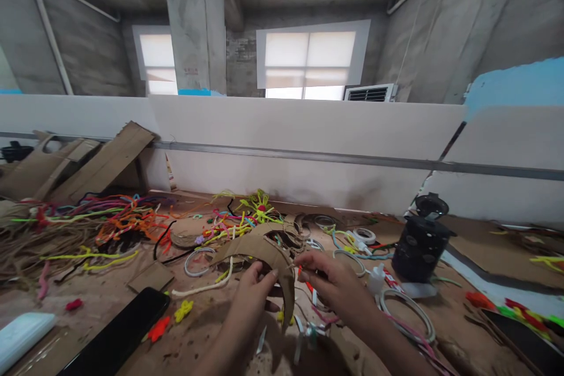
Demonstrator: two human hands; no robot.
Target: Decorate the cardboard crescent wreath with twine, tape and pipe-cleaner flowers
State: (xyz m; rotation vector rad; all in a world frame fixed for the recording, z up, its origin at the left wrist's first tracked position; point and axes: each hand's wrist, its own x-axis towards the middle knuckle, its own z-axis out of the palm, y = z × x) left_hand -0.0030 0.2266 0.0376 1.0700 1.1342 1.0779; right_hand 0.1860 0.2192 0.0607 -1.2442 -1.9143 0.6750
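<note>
My left hand (257,286) grips a curved cardboard piece (259,247), thumb on its face and fingers tucked behind it. The cardboard bends in an arc, its narrow end hanging down to the right of that hand. To the right of the arc, my right hand (328,277) has thumb and forefinger pinched close to the cardboard's edge. What lies between those fingertips is too small to make out; a bit of orange shows beside them. A cream cord (205,289) lies to the left of my left hand.
A black phone (117,335) lies front left, near a white device (24,338). Tangled coloured pipe cleaners (123,226) and cardboard scraps (103,161) fill the left. On the right stand a black canister (420,249) and a small glue bottle (376,279), beside white rings (408,311). A white partition (286,126) runs behind.
</note>
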